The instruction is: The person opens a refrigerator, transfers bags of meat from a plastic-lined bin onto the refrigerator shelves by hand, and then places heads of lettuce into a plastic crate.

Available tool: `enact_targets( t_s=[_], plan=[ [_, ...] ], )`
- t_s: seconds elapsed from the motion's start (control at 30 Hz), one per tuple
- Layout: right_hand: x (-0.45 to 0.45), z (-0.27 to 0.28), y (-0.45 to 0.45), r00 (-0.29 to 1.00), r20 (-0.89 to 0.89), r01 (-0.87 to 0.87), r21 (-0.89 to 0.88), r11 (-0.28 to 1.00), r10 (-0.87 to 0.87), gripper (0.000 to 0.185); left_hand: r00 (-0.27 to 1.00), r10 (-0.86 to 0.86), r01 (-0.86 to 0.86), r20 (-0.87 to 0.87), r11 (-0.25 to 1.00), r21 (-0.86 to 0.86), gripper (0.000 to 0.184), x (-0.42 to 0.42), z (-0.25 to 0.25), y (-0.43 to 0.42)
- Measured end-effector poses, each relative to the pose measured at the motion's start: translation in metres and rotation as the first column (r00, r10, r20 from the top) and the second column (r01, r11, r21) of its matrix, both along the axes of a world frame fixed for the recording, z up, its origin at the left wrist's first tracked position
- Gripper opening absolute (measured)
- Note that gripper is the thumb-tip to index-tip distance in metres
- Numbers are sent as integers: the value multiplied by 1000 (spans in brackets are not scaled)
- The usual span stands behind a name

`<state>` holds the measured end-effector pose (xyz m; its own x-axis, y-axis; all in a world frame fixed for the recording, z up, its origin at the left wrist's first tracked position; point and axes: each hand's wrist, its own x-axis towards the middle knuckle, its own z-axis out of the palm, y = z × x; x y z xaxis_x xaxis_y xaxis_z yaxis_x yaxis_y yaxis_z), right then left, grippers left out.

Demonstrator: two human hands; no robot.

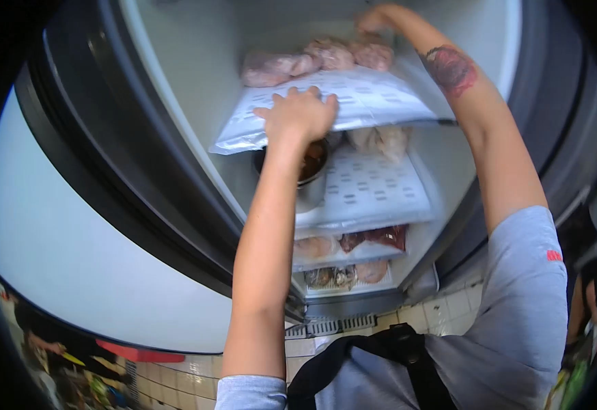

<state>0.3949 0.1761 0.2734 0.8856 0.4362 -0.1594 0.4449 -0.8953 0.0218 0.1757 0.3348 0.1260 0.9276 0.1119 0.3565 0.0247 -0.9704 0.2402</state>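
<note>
My left hand (300,115) lies palm down with its fingers spread on the upper shelf (373,99) of an upright fridge, over a white sheet with rows of slots. Behind it on that shelf are bags of pale pink raw meat (278,67). My right hand (375,19) reaches high to the back, above the right end of the meat bags. Its fingers are bent down and blurred, so I cannot tell whether they hold anything. Below my left hand, partly hidden by my forearm, a pot (315,164) with dark contents stands on the second shelf.
A pale bag (384,142) sits at the back of the second shelf. Lower shelves hold dark red meat in wrap (377,238) and other wrapped packs (343,275). The fridge door (93,253) stands wide to the left. Another person (59,348) is at lower left, on the tiled floor.
</note>
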Motion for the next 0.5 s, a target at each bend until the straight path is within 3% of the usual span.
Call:
enact_targets(
  t_s=[0.1,0.13,0.17,0.2,0.23,0.27,0.33,0.37,0.4,0.43,0.47,0.5],
  plan=[
    [-109,11,-30,990,99,-101,8,995,100,55,998,-38,37,-55,999,-16,58,11,-2,6],
    [-142,-11,-55,861,434,-328,76,942,265,52,996,-54,53,-66,998,-17,58,16,-4,8],
    [-183,-38,-80,599,725,-535,46,843,341,50,994,-74,73,-75,997,-18,59,27,-6,12],
    [-241,-56,-97,519,749,-659,45,750,411,46,988,-125,127,-95,992,20,59,52,-12,23],
    [-312,-82,-121,782,559,-486,272,831,275,61,980,-165,173,-113,983,65,59,66,-14,25],
    [-350,-111,-154,767,577,-479,224,849,281,53,973,-197,212,-121,969,127,58,71,-13,30],
    [-436,-169,-213,877,462,-299,305,904,134,56,966,-246,257,-72,924,283,58,78,-11,38],
    [-475,-198,-243,946,323,-125,399,908,-12,57,954,-296,263,37,894,363,56,54,-10,31],
    [-508,-233,-284,972,161,70,495,866,-171,56,944,-303,210,127,854,476,53,100,-23,54],
    [-545,-272,-327,930,12,293,579,761,-367,52,813,-484,311,325,832,460,52,105,-28,64],
    [-582,-327,-385,828,-60,479,592,648,-558,50,855,-365,230,368,904,361,48,73,-20,43],
    [-630,-382,-446,677,-66,687,416,596,-733,49,632,-626,475,457,779,409,48,66,-17,40]
  ],
)
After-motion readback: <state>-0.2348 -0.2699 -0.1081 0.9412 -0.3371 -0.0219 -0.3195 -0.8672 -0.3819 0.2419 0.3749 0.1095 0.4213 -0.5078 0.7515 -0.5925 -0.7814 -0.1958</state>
